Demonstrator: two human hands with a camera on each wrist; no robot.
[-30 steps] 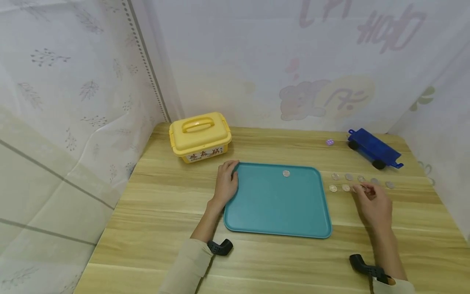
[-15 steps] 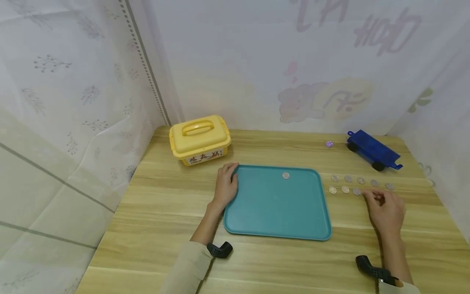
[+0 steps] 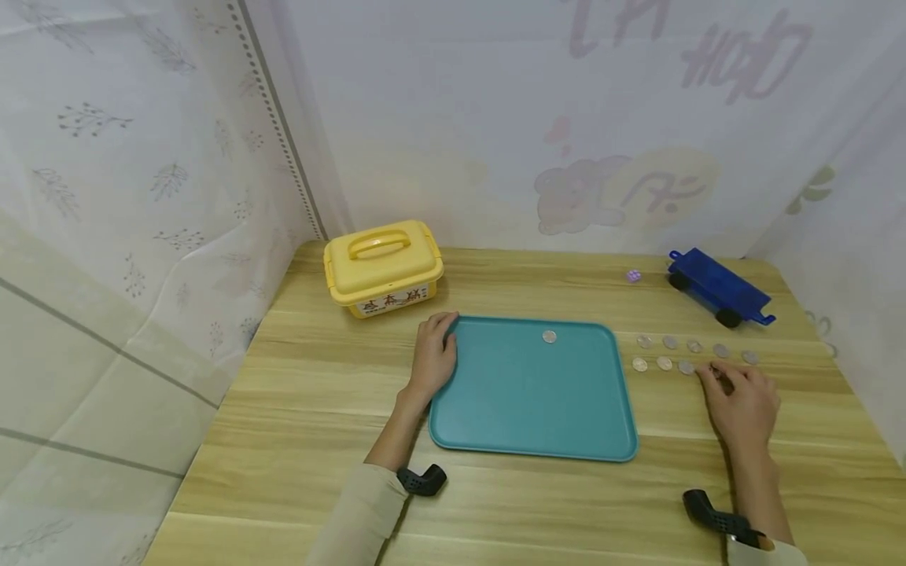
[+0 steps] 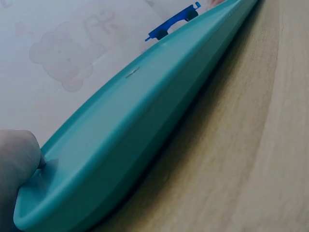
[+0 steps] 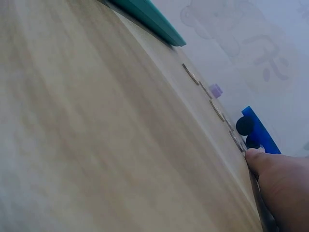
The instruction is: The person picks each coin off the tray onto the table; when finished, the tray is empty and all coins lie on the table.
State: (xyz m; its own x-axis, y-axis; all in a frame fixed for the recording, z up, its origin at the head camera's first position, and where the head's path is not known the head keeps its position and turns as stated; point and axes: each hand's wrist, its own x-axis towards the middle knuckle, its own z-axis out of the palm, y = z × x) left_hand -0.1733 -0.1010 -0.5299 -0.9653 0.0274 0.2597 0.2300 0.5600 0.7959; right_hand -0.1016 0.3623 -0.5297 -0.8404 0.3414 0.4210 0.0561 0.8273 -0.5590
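My left hand (image 3: 433,355) holds the teal tray (image 3: 531,393) at its far left corner; in the left wrist view the thumb (image 4: 19,157) reaches over the rim. One silver coin (image 3: 549,336) lies in the tray near its back edge. To the tray's right, my right hand (image 3: 743,409) is low over the table, thumb and fingers pinched together around what looks like a coin, mostly hidden. Three coins of the front row, such as this gold-toned coin (image 3: 664,363), lie left of the fingertips. Behind them runs a back row of several silver coins (image 3: 694,346).
Behind the coins stands a blue toy trailer (image 3: 720,287) with black wheels. A small purple block (image 3: 633,276) sits to its left. At the back left is a yellow lidded box (image 3: 384,263) with a handle. Printed curtains (image 3: 439,141) hang behind the wooden table (image 3: 297,393).
My right hand has moved right along the front row, uncovering a third coin there, and then stayed almost still. The left hand has kept its place on the tray.
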